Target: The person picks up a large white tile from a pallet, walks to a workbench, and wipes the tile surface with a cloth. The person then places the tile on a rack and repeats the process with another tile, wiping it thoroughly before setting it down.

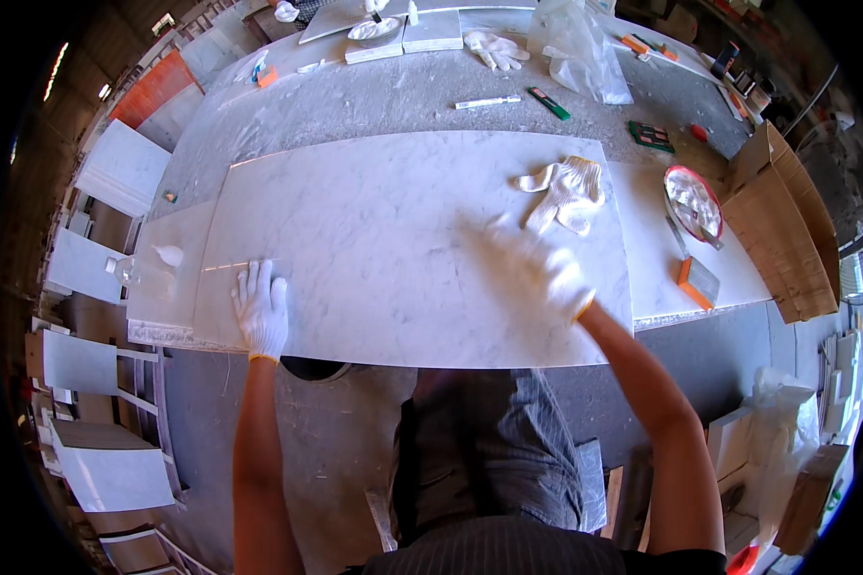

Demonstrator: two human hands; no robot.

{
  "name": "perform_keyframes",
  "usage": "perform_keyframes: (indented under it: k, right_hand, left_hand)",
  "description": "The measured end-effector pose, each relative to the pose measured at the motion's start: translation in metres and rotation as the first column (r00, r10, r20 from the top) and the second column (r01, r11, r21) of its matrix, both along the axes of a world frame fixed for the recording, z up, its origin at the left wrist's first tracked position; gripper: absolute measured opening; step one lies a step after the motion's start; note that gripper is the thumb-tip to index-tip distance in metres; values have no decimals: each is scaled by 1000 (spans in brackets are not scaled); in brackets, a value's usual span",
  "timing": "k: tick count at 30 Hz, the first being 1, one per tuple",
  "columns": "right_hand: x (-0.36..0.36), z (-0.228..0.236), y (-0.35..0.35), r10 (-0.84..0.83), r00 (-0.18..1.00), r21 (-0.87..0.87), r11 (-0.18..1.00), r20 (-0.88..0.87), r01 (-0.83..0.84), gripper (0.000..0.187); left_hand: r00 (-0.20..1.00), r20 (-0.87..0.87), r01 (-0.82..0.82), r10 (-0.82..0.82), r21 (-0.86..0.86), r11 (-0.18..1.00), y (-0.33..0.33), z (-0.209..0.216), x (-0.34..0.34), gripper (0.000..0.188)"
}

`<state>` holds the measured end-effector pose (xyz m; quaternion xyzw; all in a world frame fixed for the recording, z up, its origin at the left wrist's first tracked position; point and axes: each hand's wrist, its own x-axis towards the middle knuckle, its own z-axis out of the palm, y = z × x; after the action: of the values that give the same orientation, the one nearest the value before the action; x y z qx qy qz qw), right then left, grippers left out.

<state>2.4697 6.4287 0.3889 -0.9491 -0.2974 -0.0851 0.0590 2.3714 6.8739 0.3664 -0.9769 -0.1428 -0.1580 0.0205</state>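
Observation:
A large white marble slab with grey veining (pixel 384 249) lies flat in front of me. My left hand (pixel 261 309), in a white knit glove, rests on its left part with fingers stretched out and nothing held. Over the slab's right part is my right hand (pixel 551 273), gloved in white too and smeared by motion, so its fingers cannot be made out. Whether it holds anything is hidden by the blur. Just beyond it a loose white glove (pixel 571 192) lies crumpled on the slab.
Right of the slab are a red-rimmed bowl of white paste (pixel 692 203), an orange-edged block (pixel 698 283) and a cardboard box (pixel 781 220). A clear bottle (pixel 123 270) lies at left. Farther back are a white marker (pixel 487 103), more gloves (pixel 496 51) and a plastic bag (pixel 585 57).

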Motion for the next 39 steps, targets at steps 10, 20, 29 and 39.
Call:
perform_keyframes:
  k: [10, 20, 29, 39]
  right_hand:
    - [25, -27, -55, -405, 905, 617, 747, 128, 247, 32]
    - [-29, -27, 24, -166, 984, 617, 782, 61, 94, 31]
    - [-37, -24, 37, -140, 990, 724, 679, -36, 122, 32]
    - [-38, -21, 38, -163, 986, 699, 708, 22, 101, 31]
  left_hand:
    - [999, 31, 40, -40, 2, 999, 1, 0, 3, 48]
    - [997, -77, 32, -14, 229, 973, -38, 7, 13, 47]
    - [775, 94, 630, -625, -34, 776, -213, 2, 18, 46]
    - [864, 22, 500, -503, 88, 862, -121, 32, 43, 43]
